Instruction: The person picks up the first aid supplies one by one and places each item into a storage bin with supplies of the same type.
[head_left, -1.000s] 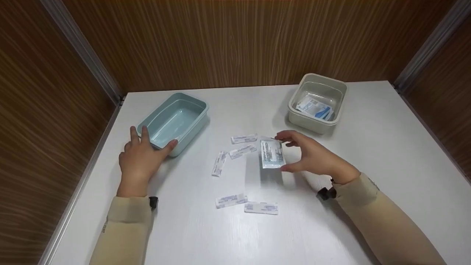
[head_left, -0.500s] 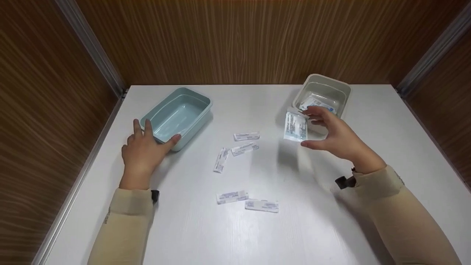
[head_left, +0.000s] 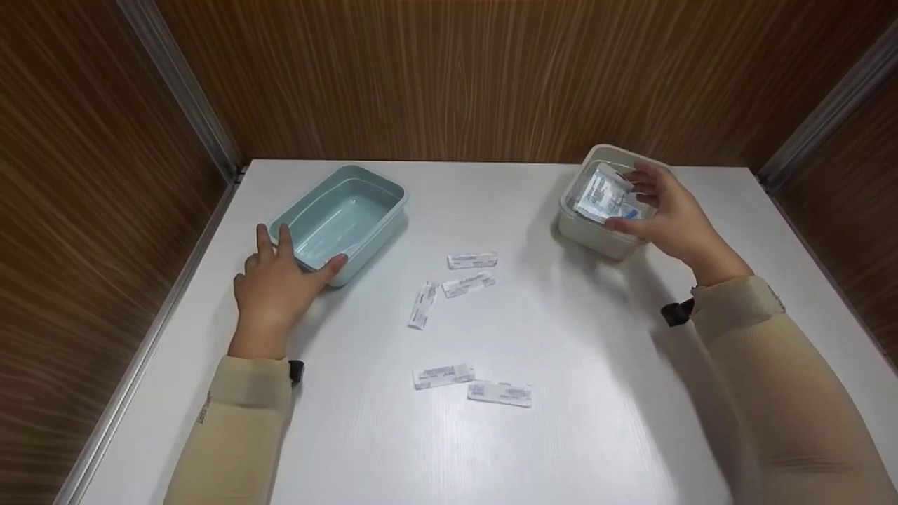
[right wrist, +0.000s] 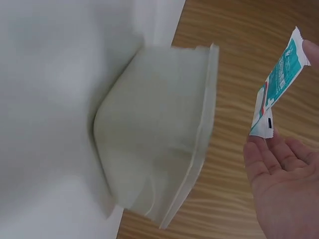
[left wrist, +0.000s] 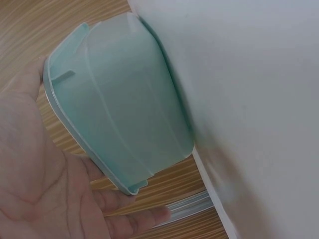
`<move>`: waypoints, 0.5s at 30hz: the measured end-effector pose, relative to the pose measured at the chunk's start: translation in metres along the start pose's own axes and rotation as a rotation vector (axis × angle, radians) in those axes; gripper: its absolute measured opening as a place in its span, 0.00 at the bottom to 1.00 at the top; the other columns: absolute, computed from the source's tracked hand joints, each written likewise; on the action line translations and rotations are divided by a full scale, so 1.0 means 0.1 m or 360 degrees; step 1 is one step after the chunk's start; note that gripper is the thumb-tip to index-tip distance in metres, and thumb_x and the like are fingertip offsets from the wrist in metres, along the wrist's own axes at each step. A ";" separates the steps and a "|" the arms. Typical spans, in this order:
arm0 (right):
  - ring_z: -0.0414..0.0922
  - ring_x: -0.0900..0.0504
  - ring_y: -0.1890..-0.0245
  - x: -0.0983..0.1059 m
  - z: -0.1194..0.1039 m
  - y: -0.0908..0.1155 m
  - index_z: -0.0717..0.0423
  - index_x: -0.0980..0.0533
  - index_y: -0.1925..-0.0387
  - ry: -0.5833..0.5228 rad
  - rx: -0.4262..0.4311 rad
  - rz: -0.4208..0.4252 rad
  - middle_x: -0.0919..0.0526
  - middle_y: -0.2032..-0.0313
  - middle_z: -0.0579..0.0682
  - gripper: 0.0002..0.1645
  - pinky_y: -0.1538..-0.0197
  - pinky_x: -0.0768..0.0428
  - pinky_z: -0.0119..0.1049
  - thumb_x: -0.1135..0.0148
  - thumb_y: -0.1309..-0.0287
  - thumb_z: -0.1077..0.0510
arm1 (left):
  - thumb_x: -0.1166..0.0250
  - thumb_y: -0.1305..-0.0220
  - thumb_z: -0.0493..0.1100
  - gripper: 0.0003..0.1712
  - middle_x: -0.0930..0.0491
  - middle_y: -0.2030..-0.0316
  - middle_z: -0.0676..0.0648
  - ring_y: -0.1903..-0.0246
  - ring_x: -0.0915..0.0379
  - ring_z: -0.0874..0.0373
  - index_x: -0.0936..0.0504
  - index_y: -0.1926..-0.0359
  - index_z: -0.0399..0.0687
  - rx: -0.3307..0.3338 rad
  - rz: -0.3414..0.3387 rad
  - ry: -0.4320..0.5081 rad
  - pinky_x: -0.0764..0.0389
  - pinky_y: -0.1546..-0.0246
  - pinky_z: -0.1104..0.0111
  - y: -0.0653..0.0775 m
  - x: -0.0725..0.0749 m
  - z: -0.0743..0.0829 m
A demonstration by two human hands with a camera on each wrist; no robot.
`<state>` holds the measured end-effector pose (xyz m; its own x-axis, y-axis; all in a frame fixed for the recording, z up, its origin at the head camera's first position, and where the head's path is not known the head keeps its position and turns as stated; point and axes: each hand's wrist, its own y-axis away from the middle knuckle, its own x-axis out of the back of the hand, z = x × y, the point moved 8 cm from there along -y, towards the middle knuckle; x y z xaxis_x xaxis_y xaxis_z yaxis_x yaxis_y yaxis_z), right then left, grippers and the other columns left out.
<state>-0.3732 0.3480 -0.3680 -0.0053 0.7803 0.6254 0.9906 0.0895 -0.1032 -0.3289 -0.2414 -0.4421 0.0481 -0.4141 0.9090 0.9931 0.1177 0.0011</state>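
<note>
White bench (head_left: 365, 449), head view. Change over the last second: the flat packet (head_left: 603, 193) in my right hand (head_left: 670, 214) has crossed from mid-bench to the beige bin (head_left: 596, 238), which sits by the far edge, toward the far right corner. It overlaps the bin's mouth; printed packets (head_left: 631, 212) inside show past it. Judgement: the carry is nearly complete, the release not yet made. Five white strips (head_left: 472, 261) lie unmoved at mid-bench, two of them closer to the near edge. My left hand (head_left: 277, 287) stays at the near end of the teal bin (head_left: 379, 242), toward the far left corner.

Left wrist view. I span the teal bin's end with thumb and fingers spread, touching its rim; one finger extends straight. No tight grip visible.

Right wrist view. I pinch the packet lightly between thumb and fingertips, parted by its length, fingers only slightly bent. Thumb is partly cut off by the frame. Packet hangs above the beige bin's rim, apart from it.
</note>
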 end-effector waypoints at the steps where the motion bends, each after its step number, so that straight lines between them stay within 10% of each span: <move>1: 0.59 0.31 0.18 0.02 0.03 -0.04 0.60 0.48 0.10 0.0008 -0.0021 0.0005 0.31 0.17 0.61 0.68 0.13 0.36 0.57 0.13 0.38 0.57 | 0.48 0.35 0.93 0.81 0.65 0.10 0.23 0.17 0.47 0.14 0.57 0.08 0.36 -0.0001 -0.0002 0.0001 0.43 0.23 0.17 0.01 0.00 0.00; 15: 0.62 0.43 0.09 0.12 0.40 -0.38 0.49 0.59 0.06 0.0133 -0.0339 -0.0041 0.45 0.09 0.58 0.80 0.09 0.43 0.65 0.12 0.40 0.41 | 0.45 0.34 0.91 0.80 0.64 0.10 0.22 0.18 0.45 0.14 0.57 0.08 0.35 0.0006 0.0003 0.0008 0.43 0.23 0.17 0.09 0.04 0.01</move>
<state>-0.4161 0.3787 -0.3880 -0.0284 0.7246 0.6886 0.9968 -0.0309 0.0736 -0.3199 -0.2409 -0.4379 0.0505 -0.4186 0.9068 0.9925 0.1219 0.0010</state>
